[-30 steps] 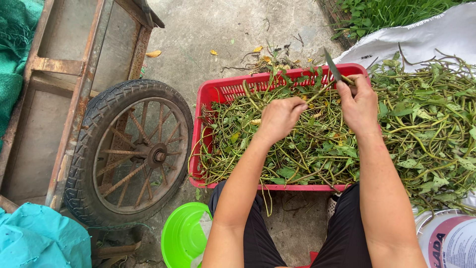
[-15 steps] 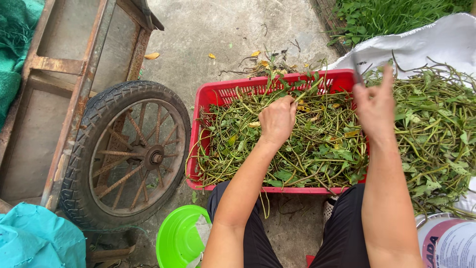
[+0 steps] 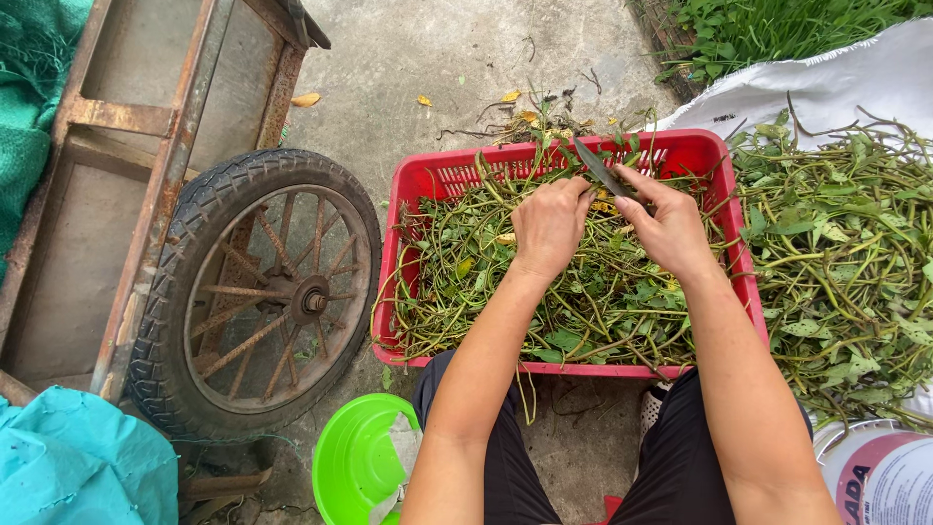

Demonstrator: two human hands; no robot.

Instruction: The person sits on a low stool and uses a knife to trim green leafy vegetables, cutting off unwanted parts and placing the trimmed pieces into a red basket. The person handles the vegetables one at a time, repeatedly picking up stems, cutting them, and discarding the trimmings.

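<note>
On bare concrete ground [image 3: 428, 58], seen from above: at left, a rusted metal cart [image 3: 126, 146] with one spoked rubber-tyred wheel [image 3: 258, 292] leaning against its side; green netting [image 3: 29, 107] at the cart's far left edge, a teal cloth [image 3: 68, 467] at the bottom left corner. At right, a white sack sheet [image 3: 836, 87] spread on the ground, carrying a loose heap of green stems [image 3: 846, 253] with leaves. Between cart and sheet, a red plastic crate [image 3: 680, 151], filled with cut green stems and leaves [image 3: 603, 301], directly in front of the person's knees. Near the lower edge, a bright green plastic bowl [image 3: 355, 457] just beside the wheel; a white bucket [image 3: 880, 476] partly cut off at the bottom right. Both hands over the far half of the crate, close together. Left hand [image 3: 549, 228]: fingers curled down, tips at the blade; what they pinch cannot be resolved. Right hand [image 3: 671, 228]: fingers closed around the handle of a knife [image 3: 603, 173], blade dark and narrow, angled up and away toward the crate's far rim. Scattered yellow leaves [image 3: 306, 99] on the concrete beyond the crate.
</note>
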